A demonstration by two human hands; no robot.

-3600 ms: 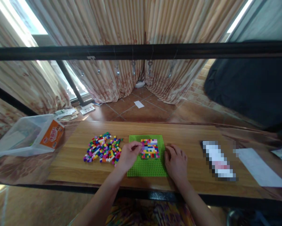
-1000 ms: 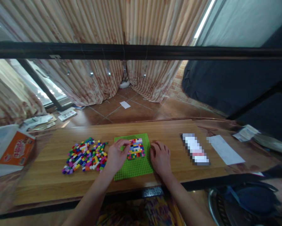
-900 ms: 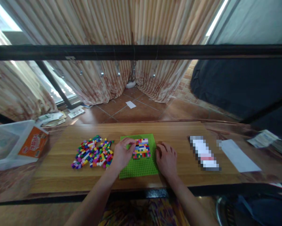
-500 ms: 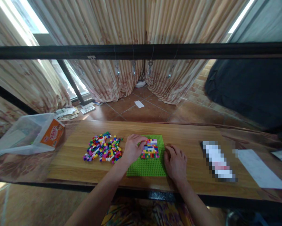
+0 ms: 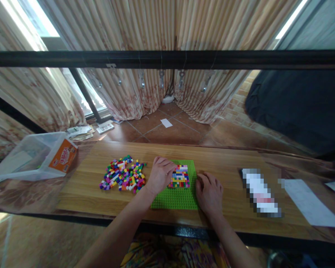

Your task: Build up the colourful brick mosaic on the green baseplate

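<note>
green baseplate (image 5: 175, 199) carries multicolour brick patch (image 5: 179, 176); left hand (image 5: 161, 174) fingers curled there, right hand (image 5: 209, 191) flat.

A bright green baseplate (image 5: 175, 199) carries a multicoloured brick patch (image 5: 179, 176); at its nine o'clock lies a multicoloured loose-brick pile (image 5: 122, 174) on the light wood-grain counter (image 5: 226, 156).

Wooden table (image 5: 226, 158), green baseplate (image 5: 175, 199), loose brick pile (image 5: 122, 175), white paper (image 5: 309, 203), plastic tub (image 5: 30, 156)
</note>
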